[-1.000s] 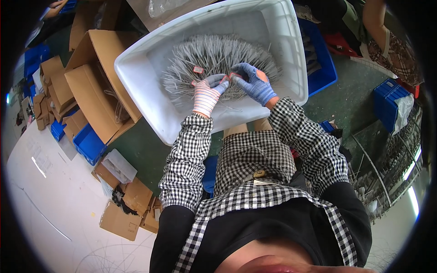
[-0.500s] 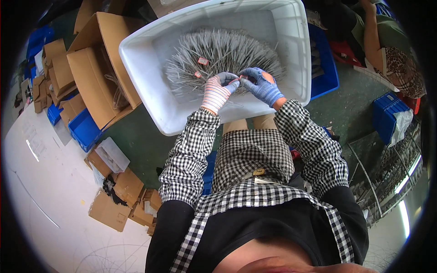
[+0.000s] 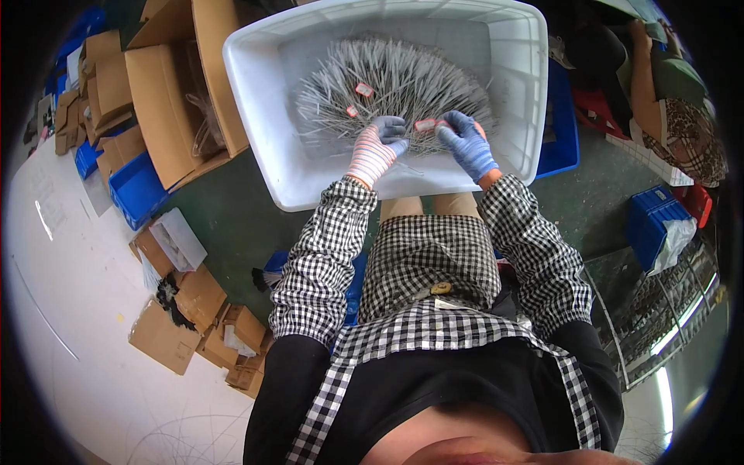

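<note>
The right hand's (image 3: 468, 145) narrow grip pinches a red-bordered label (image 3: 425, 125), likely light, bendable and best held by its edge, while the left hand's (image 3: 374, 152) gapes, apparently empty.

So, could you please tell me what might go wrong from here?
The red-edged tag at the fingertips of the right hand could slip down among the thin strands and be hard to spot. Those splayed strands might also snag the gloved left hand, which is close beside them.
</note>
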Available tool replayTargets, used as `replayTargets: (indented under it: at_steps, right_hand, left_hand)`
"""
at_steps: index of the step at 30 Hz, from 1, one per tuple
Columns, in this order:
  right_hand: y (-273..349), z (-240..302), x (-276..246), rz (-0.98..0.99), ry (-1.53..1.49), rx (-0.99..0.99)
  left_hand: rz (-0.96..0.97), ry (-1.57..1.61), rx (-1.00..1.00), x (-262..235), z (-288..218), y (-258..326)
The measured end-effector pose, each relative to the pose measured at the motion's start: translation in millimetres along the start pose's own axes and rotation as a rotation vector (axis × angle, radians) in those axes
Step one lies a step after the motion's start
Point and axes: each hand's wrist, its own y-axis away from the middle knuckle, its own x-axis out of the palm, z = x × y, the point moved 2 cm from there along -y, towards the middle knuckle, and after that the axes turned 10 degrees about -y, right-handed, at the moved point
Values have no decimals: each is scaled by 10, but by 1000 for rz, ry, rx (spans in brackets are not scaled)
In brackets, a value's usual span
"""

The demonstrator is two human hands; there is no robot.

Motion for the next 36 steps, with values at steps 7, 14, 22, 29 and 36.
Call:
replayTargets:
  at_steps: [7, 14, 22, 29, 36]
  right_hand:
    - [695, 1173, 681, 607, -571, 60]
    - [873, 1215, 1230, 517, 49, -483]
    - [781, 1279, 1101, 230, 117, -612]
    - [603, 824, 541, 117, 27, -157]
    - [298, 499, 508, 64, 196, -143]
  left_hand:
    - [-360, -341, -86, -451, 348, -119]
    - [-547, -805, -197, -536, -77, -417]
    - [-520, -832, -300, -624, 18, -563]
    - [-529, -556, -135, -650, 42, -149]
    - [-73, 309, -194, -419, 113, 368]
